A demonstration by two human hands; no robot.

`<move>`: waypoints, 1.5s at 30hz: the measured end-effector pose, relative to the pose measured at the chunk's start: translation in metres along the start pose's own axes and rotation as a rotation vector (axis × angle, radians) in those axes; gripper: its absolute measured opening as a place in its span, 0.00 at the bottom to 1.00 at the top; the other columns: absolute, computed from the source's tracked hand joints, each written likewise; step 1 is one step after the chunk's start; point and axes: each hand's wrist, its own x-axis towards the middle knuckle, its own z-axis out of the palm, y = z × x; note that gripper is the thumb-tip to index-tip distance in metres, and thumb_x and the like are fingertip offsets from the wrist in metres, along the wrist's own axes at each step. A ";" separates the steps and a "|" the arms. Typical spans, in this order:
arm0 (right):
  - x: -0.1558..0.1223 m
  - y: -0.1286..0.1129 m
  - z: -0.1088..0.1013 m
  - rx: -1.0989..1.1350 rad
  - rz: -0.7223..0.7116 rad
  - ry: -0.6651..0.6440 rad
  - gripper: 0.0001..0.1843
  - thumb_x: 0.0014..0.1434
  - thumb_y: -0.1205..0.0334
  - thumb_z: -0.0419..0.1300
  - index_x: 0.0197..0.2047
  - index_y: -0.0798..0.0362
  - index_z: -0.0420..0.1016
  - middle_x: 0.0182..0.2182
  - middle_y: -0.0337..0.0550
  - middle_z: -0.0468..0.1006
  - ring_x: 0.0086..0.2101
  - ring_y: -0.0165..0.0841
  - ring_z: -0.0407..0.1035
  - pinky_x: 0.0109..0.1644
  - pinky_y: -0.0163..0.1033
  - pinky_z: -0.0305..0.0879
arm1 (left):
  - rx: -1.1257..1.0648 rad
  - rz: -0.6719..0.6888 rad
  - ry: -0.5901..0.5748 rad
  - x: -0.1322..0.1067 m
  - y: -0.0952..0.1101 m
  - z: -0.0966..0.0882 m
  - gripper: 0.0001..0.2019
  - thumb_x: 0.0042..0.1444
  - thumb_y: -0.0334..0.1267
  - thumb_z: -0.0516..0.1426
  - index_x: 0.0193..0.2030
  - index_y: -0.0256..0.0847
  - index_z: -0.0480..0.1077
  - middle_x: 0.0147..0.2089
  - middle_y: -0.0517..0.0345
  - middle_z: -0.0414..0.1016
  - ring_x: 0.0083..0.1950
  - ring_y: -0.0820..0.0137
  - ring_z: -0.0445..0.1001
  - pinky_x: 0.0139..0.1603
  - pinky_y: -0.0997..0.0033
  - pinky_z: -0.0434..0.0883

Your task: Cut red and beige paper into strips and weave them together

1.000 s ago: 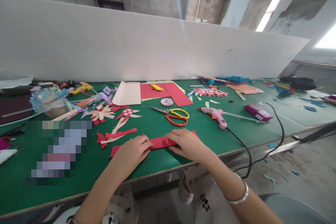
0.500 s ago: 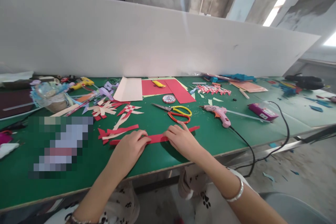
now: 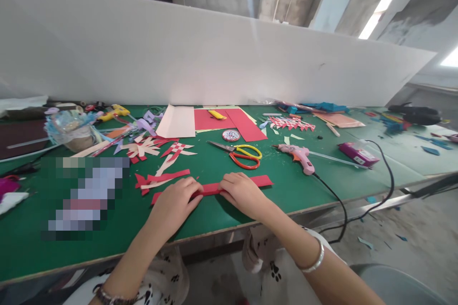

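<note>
1. The left hand (image 3: 177, 202), nearer the wearer than the scissors (image 3: 231, 148) and left of them, pinches a red strip (image 3: 211, 189); its fingertips are partly hidden.
2. The strip, on the scissors' near side, looks like light, easily creased paper; best held at its long edges, 2-handed.
3. The right hand (image 3: 244, 195), just nearer than the scissors, pinches it too.

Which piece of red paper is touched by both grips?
The long red strip nearest the table's front edge: left grip and right grip are both on it. The red scraps and wide red sheets lie farther back.
</note>
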 end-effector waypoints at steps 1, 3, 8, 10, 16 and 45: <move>0.000 0.000 0.000 -0.004 0.009 0.001 0.09 0.61 0.64 0.49 0.35 0.56 0.70 0.31 0.42 0.70 0.34 0.31 0.64 0.40 0.37 0.58 | -0.006 -0.012 -0.009 -0.001 -0.001 -0.002 0.09 0.57 0.36 0.49 0.34 0.42 0.70 0.36 0.57 0.72 0.38 0.67 0.72 0.35 0.70 0.67; -0.002 0.001 0.001 -0.012 0.039 0.014 0.11 0.62 0.64 0.48 0.34 0.56 0.69 0.32 0.43 0.69 0.34 0.32 0.64 0.39 0.38 0.58 | -0.018 -0.046 -0.019 -0.002 -0.005 -0.005 0.11 0.58 0.38 0.47 0.35 0.43 0.70 0.37 0.57 0.73 0.38 0.67 0.72 0.35 0.70 0.67; -0.004 0.004 0.001 0.031 0.079 0.069 0.08 0.61 0.62 0.49 0.37 0.55 0.67 0.37 0.45 0.68 0.38 0.32 0.62 0.42 0.38 0.59 | 0.040 -0.045 0.012 -0.005 -0.018 -0.004 0.12 0.59 0.38 0.46 0.37 0.43 0.70 0.40 0.55 0.72 0.41 0.65 0.72 0.36 0.68 0.67; -0.004 0.005 0.000 0.052 0.073 0.066 0.08 0.60 0.62 0.51 0.40 0.55 0.67 0.38 0.45 0.68 0.39 0.33 0.62 0.43 0.38 0.59 | 0.080 0.005 0.055 -0.005 -0.022 0.000 0.13 0.59 0.38 0.45 0.41 0.42 0.70 0.43 0.53 0.71 0.44 0.64 0.71 0.39 0.66 0.68; -0.004 0.004 -0.002 0.057 0.088 0.044 0.14 0.59 0.61 0.52 0.48 0.55 0.65 0.41 0.47 0.68 0.41 0.36 0.63 0.42 0.40 0.57 | 0.114 0.042 0.007 -0.007 -0.023 0.002 0.16 0.59 0.39 0.46 0.49 0.40 0.68 0.43 0.50 0.70 0.48 0.60 0.69 0.43 0.61 0.68; -0.009 -0.002 -0.020 0.662 0.245 0.493 0.04 0.57 0.64 0.54 0.30 0.53 0.65 0.27 0.39 0.68 0.30 0.29 0.61 0.35 0.34 0.58 | -0.354 -0.076 0.328 0.008 0.021 0.001 0.12 0.56 0.46 0.51 0.41 0.41 0.65 0.36 0.56 0.69 0.37 0.68 0.69 0.37 0.69 0.68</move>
